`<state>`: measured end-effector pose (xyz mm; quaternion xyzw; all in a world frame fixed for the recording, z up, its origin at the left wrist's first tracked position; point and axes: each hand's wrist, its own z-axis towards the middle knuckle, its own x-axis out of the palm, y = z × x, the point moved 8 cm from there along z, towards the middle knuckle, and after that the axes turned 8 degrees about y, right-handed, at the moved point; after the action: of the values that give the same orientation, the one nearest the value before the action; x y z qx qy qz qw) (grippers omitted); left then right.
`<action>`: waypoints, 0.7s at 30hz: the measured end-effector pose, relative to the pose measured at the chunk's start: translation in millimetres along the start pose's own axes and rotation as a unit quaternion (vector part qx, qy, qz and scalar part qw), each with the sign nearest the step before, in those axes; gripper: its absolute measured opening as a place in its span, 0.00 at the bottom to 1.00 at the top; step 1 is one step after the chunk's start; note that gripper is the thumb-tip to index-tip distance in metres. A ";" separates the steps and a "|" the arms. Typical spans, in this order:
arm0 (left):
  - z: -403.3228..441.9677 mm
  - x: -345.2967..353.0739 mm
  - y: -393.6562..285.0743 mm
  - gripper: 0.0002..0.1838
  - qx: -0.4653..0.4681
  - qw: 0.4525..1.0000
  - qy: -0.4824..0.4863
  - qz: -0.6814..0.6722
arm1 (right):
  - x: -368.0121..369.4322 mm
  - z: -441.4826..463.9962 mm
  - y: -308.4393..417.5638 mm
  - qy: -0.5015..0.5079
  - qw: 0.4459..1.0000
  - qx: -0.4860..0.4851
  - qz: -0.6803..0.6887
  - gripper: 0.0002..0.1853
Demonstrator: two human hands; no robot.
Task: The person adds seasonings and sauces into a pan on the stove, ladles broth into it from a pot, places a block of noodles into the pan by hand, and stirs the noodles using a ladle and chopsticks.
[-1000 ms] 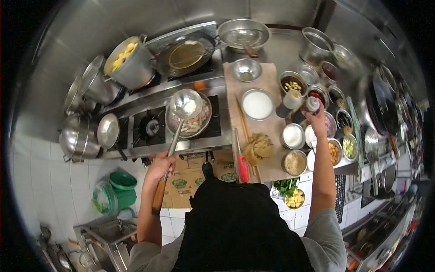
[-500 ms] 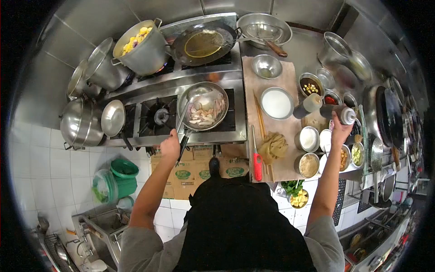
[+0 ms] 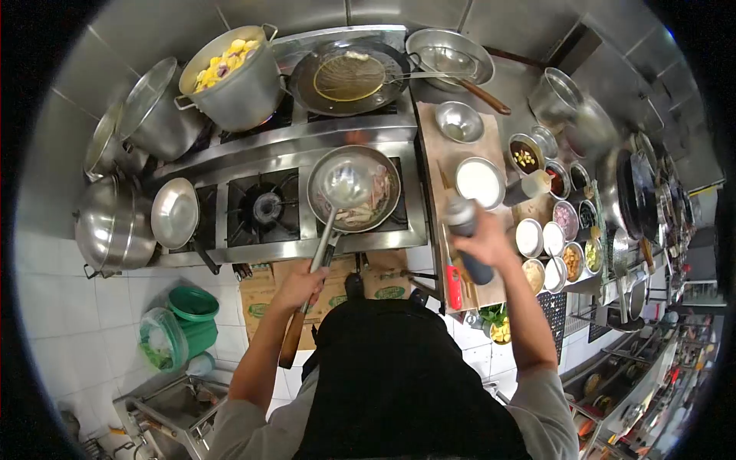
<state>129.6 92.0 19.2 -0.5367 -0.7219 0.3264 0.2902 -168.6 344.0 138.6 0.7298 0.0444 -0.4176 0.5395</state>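
Note:
My left hand (image 3: pixel 301 288) is closed around the handle of a ladle (image 3: pixel 345 184); its wooden end sticks out below the fist. The pan's handle runs into the same fist, though its full grip is partly hidden. Under the ladle's bowl, the frying pan (image 3: pixel 313 201) sits on the front burner with pale sliced pieces (image 3: pixel 364 211) in it. In my right hand (image 3: pixel 491 244) is a dark squeeze bottle (image 3: pixel 462 217), blurred, tilted with its grey cap toward the stove. It hangs over the board, below a bowl of white liquid (image 3: pixel 481 182).
A tall pot of yellow chunks (image 3: pixel 234 88) and a wok of oil with a strainer (image 3: pixel 349 77) stand on the back burners. Right of my right hand are several small ingredient bowls (image 3: pixel 567 218) and another squeeze bottle (image 3: pixel 529 186). A red lighter (image 3: pixel 454 287) lies at the board's edge.
My right hand has brought the squeeze bottle left, from beside the ingredient bowls toward the stove. The ladle's bowl now faces up more plainly over the pan. The whole view has shifted slightly.

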 end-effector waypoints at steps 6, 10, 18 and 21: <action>-25.5 6.2 -0.5 0.11 -0.012 1.000 0.020 -0.003 | 130.2 70.6 -17.6 0.236 0.937 0.161 -0.200 0.44; -25.1 -2.0 1.3 0.11 0.001 0.999 0.036 -0.014 | 146.8 93.6 -9.5 0.245 0.911 0.153 -0.294 0.44; -26.6 -26.7 6.5 0.11 0.001 0.999 0.029 -0.026 | 146.2 92.8 11.5 0.255 0.902 0.178 -0.299 0.46; -23.4 -33.2 7.8 0.12 0.002 0.999 0.031 -0.012 | 143.3 86.3 10.7 0.240 0.906 0.186 -0.296 0.46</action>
<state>160.6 65.4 25.3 -0.5377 -0.7183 0.3073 0.3170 -118.7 213.1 46.5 0.8485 0.3081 -0.3707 0.2183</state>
